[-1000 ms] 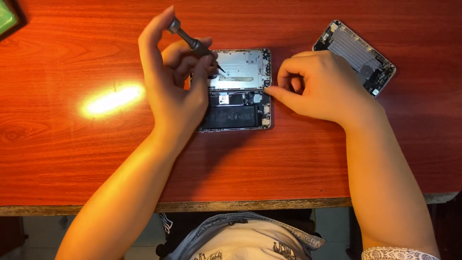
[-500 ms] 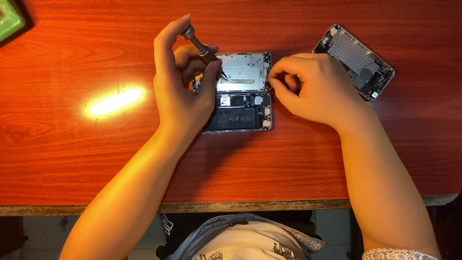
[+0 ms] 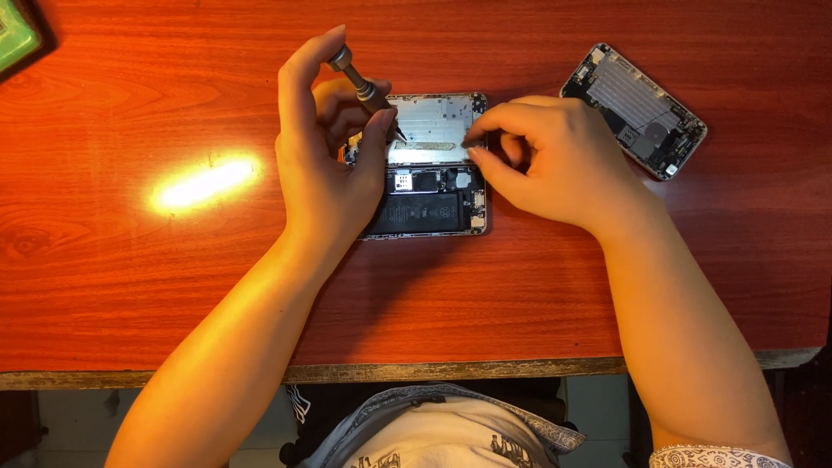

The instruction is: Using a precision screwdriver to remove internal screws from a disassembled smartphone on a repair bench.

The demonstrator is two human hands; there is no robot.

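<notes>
A small screwdriver (image 3: 364, 88) is gripped in the left hand (image 3: 334, 165), tip down on the opened phone (image 3: 429, 165) mid-surface. Its right edge is pinched by the right hand (image 3: 555, 160). A second phone shell (image 3: 634, 110) lies near the far right corner, a green object (image 3: 16, 35) at the far left corner.

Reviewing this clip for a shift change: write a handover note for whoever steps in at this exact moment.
Left hand grips a small screwdriver, tip down on the opened phone.
Right hand pinches the phone's right edge, steadying it.
Phone lies open mid-table; its metal plate and battery are exposed.
A second opened phone part lies apart, upper right.
Done: the phone is opened.
Left: the screwdriver work on the plate appears unfinished.
</notes>
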